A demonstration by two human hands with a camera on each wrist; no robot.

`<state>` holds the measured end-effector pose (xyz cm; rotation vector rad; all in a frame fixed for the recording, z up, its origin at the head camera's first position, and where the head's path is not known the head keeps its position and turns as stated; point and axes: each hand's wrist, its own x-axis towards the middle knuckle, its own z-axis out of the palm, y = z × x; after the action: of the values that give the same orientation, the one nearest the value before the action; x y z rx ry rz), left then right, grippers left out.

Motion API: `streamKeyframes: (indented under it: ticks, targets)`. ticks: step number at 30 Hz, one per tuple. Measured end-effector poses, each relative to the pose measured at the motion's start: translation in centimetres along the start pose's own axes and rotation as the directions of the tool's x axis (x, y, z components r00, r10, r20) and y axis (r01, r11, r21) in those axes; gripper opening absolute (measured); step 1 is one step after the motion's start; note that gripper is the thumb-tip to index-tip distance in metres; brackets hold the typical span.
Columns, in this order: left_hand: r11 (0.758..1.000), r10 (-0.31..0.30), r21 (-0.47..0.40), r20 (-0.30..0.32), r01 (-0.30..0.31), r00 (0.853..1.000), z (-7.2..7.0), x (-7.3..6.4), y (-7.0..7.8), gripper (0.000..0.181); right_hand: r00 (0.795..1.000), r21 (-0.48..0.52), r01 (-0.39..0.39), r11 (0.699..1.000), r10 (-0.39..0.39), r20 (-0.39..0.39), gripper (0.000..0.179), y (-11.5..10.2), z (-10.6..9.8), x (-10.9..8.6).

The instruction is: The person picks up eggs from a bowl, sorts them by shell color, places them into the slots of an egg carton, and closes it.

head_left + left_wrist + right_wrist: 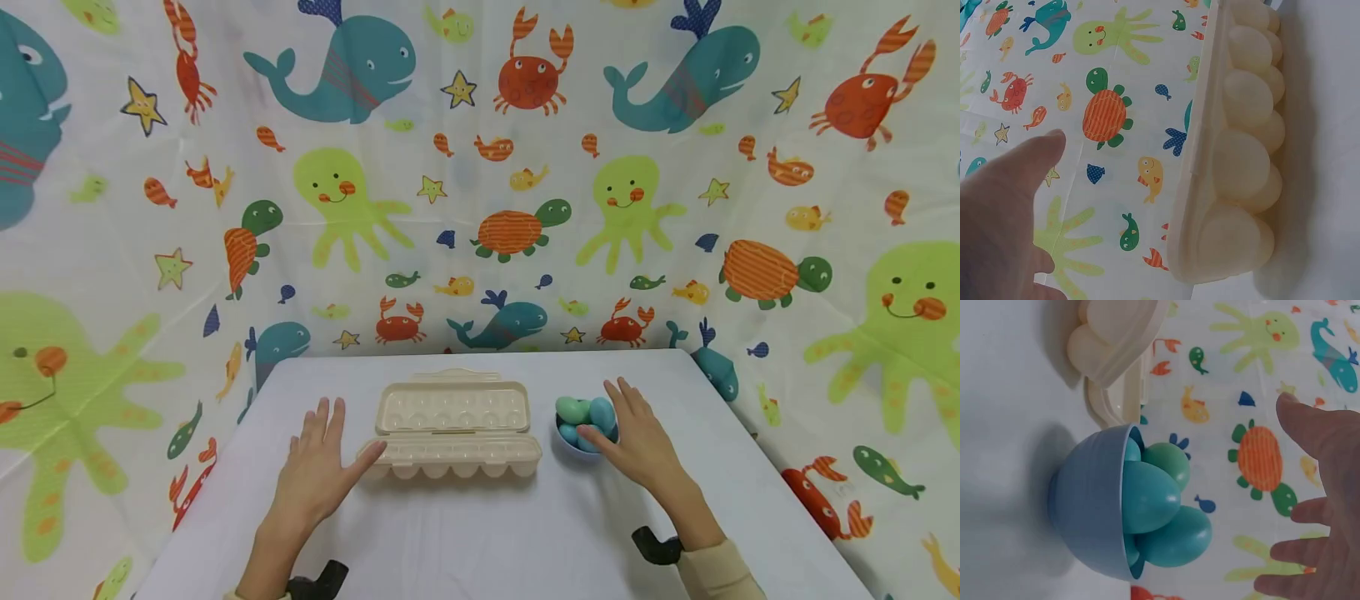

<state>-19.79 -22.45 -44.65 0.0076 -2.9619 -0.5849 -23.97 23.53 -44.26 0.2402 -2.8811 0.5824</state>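
Note:
A cream egg carton (457, 450) lies with its lid raised toward the back of the table, its cups holding nothing that I can see. To its right stands a blue bowl (1088, 503) heaped with several blue and green eggs (1175, 536). My left hand (315, 471) hovers by the carton's left end, fingers spread, thumb toward the carton. Over the bowl's right side is my right hand (641, 442), its fingers straight and apart; in the right wrist view it stays clear of the eggs. Neither hand holds anything.
A white-covered table (480, 542) carries the carton and bowl. Behind it and along both sides hangs a curtain (420, 275) printed with sea animals. Each wrist wears a black camera mount, such as the right one (656, 546).

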Motion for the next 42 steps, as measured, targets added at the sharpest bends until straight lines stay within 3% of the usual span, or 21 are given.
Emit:
streamKeyframes:
  ticks: [6, 12, 19, 26, 33, 38, 42]
  targets:
    - [0.991, -0.072, -0.110, 0.024, 0.074, 0.997, 0.2, 0.0, 0.1, 0.114, 0.999, 0.017, 0.012, 1.000, -0.012, -0.051, 0.094, 0.0, -0.1, 0.8]
    - [0.962, -0.135, -0.223, 0.116, 0.159, 0.984, 1.4, -0.2, -0.1, 0.117, 0.992, 0.064, 0.040, 0.997, -0.032, -0.122, 0.083, 0.5, 0.4, 1.3]
    - [0.942, -0.193, -0.245, 0.162, 0.228, 0.968, 3.5, -1.3, -0.3, 0.115, 0.996, 0.063, 0.001, 0.998, 0.004, -0.086, 0.078, 1.2, 1.6, 1.0]
    - [0.934, -0.208, -0.275, 0.098, 0.227, 0.973, 5.0, -1.8, -0.4, 0.107, 0.998, 0.064, -0.035, 0.997, 0.038, -0.051, 0.075, 1.6, 2.5, 1.0]
    - [0.925, -0.150, -0.355, -0.010, 0.136, 0.989, 6.1, -2.2, -0.3, 0.089, 0.998, 0.076, -0.060, 0.995, 0.063, -0.025, 0.071, 2.0, 2.9, 1.2]
    - [0.927, -0.142, -0.357, -0.053, 0.114, 0.988, 6.6, -2.2, -0.1, 0.081, 0.998, 0.082, -0.059, 0.995, 0.062, -0.025, 0.064, 2.2, 3.0, 1.3]
    - [0.913, -0.152, -0.393, -0.080, 0.109, 0.985, 6.6, -2.2, 0.1, 0.081, 0.998, 0.073, -0.059, 0.996, 0.061, -0.029, 0.059, 2.3, 2.9, 1.5]
